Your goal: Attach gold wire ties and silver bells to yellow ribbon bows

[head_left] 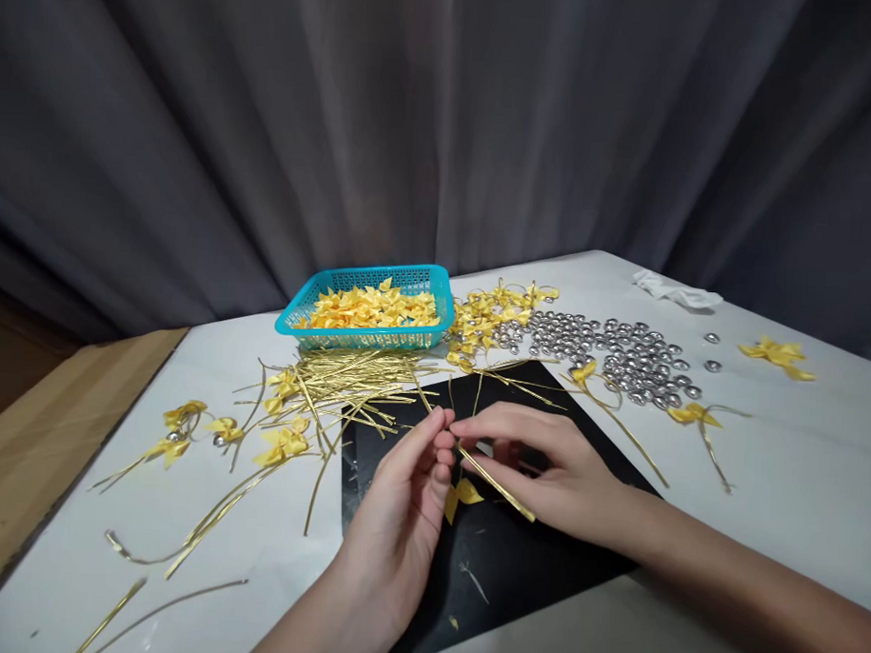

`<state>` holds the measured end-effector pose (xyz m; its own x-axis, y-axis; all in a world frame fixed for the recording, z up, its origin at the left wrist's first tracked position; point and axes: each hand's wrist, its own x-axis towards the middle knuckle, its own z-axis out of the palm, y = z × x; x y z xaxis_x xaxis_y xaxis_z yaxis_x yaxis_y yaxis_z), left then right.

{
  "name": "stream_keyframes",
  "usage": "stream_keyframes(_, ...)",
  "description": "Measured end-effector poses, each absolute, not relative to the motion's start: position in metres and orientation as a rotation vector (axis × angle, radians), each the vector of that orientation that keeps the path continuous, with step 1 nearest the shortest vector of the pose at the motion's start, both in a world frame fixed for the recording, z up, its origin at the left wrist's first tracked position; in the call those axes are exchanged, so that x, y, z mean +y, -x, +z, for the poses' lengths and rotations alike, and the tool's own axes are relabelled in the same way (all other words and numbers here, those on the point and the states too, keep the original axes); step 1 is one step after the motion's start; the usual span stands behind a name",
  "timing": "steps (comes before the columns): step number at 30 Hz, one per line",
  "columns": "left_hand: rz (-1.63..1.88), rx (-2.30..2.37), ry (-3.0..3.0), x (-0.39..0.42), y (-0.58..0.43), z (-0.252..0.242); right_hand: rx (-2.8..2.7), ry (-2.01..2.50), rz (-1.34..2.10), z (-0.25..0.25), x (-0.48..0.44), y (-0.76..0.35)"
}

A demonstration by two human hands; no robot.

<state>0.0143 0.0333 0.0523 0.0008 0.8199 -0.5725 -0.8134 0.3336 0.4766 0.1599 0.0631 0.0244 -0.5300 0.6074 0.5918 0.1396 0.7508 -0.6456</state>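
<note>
Left grip and right grip pinch 1 gold stem over the black mat; yellow petals show just below, and a blue basket stands beyond.

Backdrop: dark grey curtain hanging in vertical folds across the full width, close behind a white table whose far edges meet in a blunt corner right of centre; brown, cardboard-like panel along the table's left side; tabletop brightly lit, curtain dim.
</note>
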Motion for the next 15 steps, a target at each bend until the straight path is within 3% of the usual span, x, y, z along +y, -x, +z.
stream_keyframes(4,1.211,0.927,0.007,0.034,-0.014,0.048,-2.154,0.392,0.497,0.029,0.062,-0.163)
stream_keyframes(15,1.102,0.818,-0.031,0.035,-0.012,0.033,-2.108,0.436,0.629,0.025,0.061,-0.160)
